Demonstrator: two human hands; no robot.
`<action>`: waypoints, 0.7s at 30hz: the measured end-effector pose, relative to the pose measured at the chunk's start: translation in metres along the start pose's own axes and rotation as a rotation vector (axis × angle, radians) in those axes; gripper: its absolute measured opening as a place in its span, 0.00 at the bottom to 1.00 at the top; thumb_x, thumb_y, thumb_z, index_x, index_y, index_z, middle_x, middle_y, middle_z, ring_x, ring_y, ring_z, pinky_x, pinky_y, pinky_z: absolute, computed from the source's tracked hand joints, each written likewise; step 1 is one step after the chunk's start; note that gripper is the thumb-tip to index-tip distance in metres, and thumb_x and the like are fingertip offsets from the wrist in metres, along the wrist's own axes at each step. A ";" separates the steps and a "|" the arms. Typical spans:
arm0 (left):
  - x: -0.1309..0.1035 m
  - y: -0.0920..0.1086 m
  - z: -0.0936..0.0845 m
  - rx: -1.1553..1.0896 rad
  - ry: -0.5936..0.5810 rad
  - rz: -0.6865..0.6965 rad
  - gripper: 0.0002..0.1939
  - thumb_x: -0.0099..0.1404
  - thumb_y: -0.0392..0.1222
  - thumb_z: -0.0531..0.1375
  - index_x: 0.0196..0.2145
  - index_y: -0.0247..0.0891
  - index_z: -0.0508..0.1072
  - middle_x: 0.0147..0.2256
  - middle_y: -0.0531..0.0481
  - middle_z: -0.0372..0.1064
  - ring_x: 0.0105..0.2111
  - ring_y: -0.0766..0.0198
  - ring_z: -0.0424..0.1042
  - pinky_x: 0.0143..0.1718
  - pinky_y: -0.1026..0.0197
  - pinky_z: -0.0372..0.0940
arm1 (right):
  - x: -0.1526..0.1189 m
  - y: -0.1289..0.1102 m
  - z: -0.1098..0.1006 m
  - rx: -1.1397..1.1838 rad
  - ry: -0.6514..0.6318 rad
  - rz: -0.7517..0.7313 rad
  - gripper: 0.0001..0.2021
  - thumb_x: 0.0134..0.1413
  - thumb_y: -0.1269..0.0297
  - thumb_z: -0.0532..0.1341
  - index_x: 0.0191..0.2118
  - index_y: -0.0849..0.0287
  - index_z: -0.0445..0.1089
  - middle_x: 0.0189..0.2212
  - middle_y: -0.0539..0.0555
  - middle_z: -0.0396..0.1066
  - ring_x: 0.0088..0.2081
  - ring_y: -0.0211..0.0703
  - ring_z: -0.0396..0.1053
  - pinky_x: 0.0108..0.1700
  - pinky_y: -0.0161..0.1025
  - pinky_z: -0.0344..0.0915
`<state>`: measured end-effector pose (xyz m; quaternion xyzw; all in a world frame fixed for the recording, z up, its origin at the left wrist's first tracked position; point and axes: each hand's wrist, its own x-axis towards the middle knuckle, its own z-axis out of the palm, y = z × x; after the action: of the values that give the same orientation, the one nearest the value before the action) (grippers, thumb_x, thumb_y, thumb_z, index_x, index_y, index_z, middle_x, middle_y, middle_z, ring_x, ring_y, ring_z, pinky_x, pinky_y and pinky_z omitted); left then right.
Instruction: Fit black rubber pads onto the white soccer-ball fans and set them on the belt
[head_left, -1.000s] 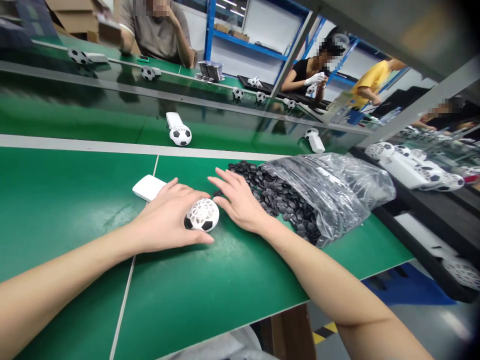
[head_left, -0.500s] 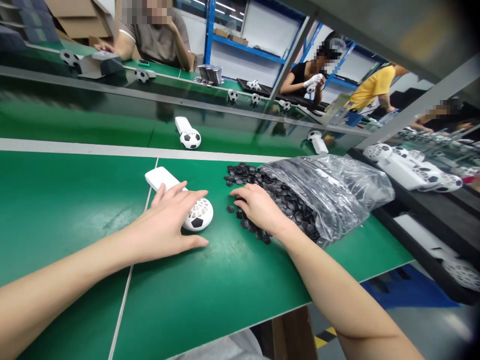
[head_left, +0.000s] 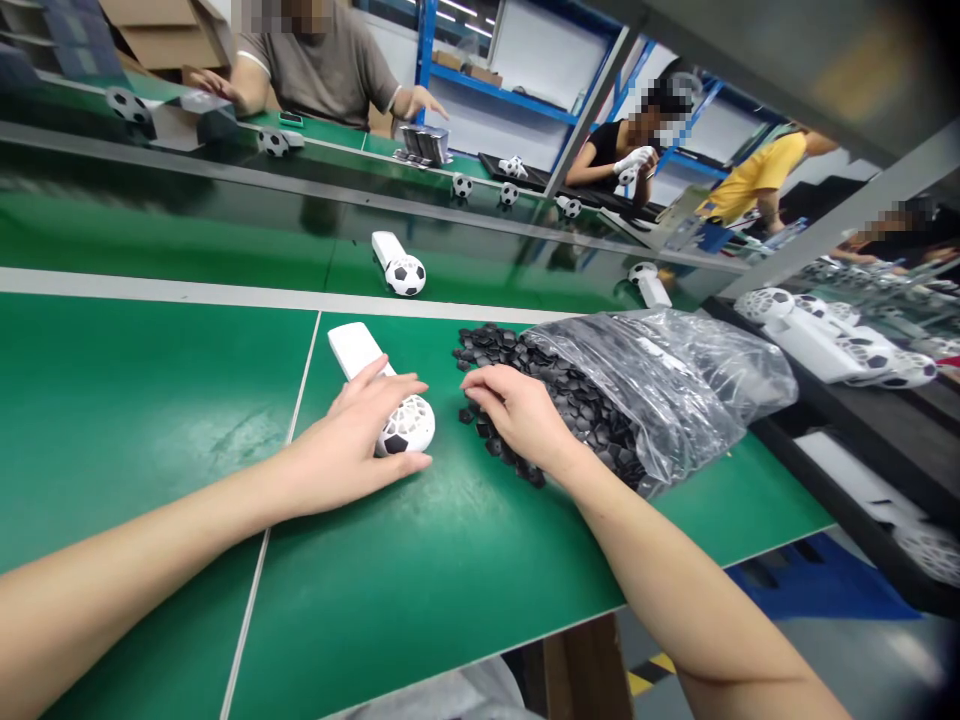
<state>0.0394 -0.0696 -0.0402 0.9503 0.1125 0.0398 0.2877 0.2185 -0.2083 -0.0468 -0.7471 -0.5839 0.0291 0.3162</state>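
The green table [head_left: 150, 400] carries everything, its near edge running toward the right corner. Along its right side lies a clear plastic bag [head_left: 675, 375], slumped open toward the middle and spilling a heap of small black pieces [head_left: 570, 410]; the film looks thin and slack, likely to slide and crinkle instead of holding shape.

Near the middle of the table, just right of the seam between panels, lies the white handheld fan [head_left: 386, 395], its flat handle pointing to the far edge and its ball-shaped grille head nearest the person. It looks like light, hard plastic; the openwork grille is probably the weaker part, so the smooth handle or the sides of the head seem the safer places to hold.

The left hand [head_left: 349, 445] cups the head, fingers curled over its top and thumb against its near side, pinning it to the table. The right hand [head_left: 521, 415] rests on the near fringe of the black pieces, fingers bent down into them; whether it pinches one cannot be told. The pieces look tiny, stiff and slick, best taken by fingertips.
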 end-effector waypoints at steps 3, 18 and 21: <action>0.000 0.001 -0.002 -0.060 -0.022 0.008 0.31 0.57 0.52 0.56 0.56 0.40 0.56 0.62 0.43 0.46 0.63 0.49 0.28 0.58 0.43 0.49 | -0.001 -0.001 0.003 0.124 -0.065 0.081 0.04 0.54 0.71 0.59 0.36 0.58 0.70 0.32 0.51 0.72 0.32 0.37 0.69 0.37 0.35 0.65; 0.002 -0.005 -0.016 -0.083 -0.157 0.076 0.30 0.57 0.45 0.58 0.57 0.45 0.54 0.64 0.48 0.34 0.63 0.55 0.29 0.60 0.47 0.44 | -0.003 -0.010 0.001 0.233 -0.034 -0.024 0.11 0.55 0.71 0.58 0.44 0.58 0.69 0.32 0.50 0.70 0.34 0.37 0.67 0.40 0.36 0.64; 0.003 -0.005 -0.016 -0.078 -0.182 0.102 0.31 0.57 0.45 0.58 0.57 0.45 0.54 0.64 0.47 0.34 0.63 0.54 0.30 0.60 0.46 0.44 | -0.004 -0.010 0.003 0.322 -0.061 -0.026 0.06 0.56 0.71 0.57 0.39 0.58 0.70 0.35 0.51 0.71 0.38 0.38 0.68 0.44 0.37 0.64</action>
<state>0.0390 -0.0566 -0.0300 0.9425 0.0360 -0.0278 0.3310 0.2074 -0.2094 -0.0450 -0.6779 -0.5907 0.1410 0.4143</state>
